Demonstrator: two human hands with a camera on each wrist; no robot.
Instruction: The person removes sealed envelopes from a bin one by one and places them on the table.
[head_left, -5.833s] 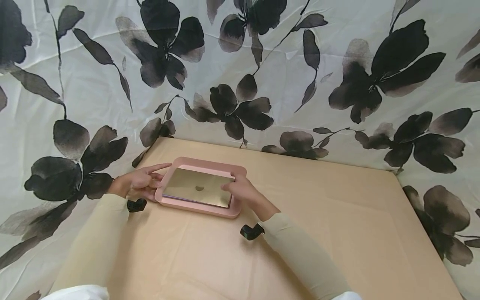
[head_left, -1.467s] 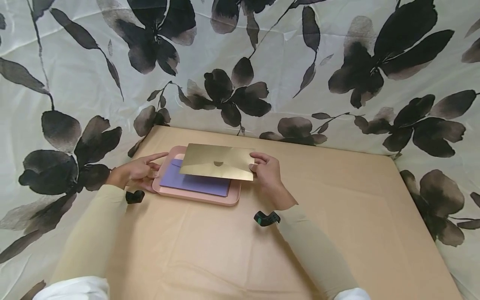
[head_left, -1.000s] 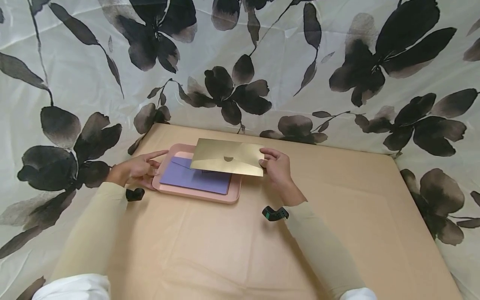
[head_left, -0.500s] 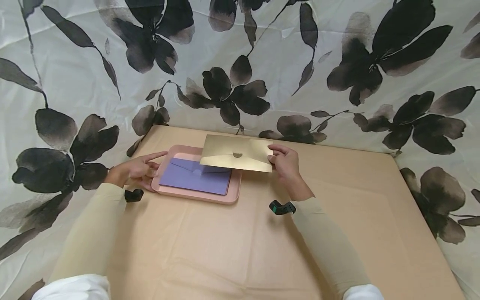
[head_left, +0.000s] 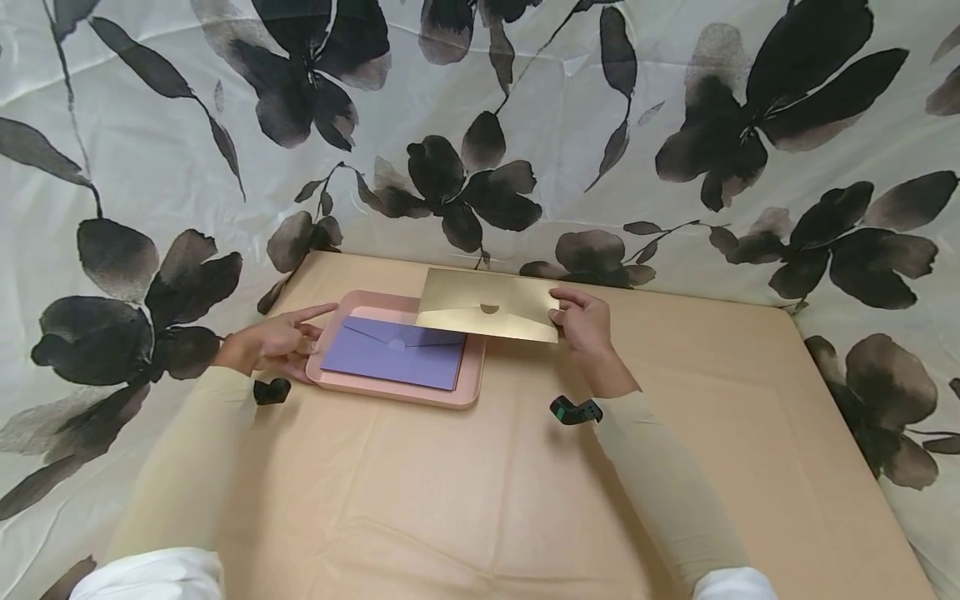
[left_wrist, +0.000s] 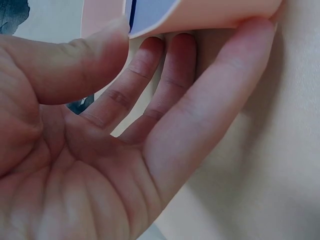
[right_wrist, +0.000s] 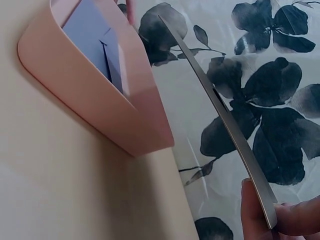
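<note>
Right grip (head_left: 587, 323): you pinch the gold envelope (head_left: 489, 305) by its edge, lifted above the tray's far corner.
Left grip (head_left: 279, 343): your fingers spread, touching the pink tray (head_left: 397, 392).
Tray: holds a purple envelope (head_left: 392, 357).

A makeshift tabletop recording set rather than a lived-in room: a table (head_left: 465, 500) draped in creased tan cloth (head_left: 697, 400), screened on three sides by white sheets printed with black flowers (head_left: 600, 125), small black cameras (head_left: 574, 410) strapped at both wrists.
</note>
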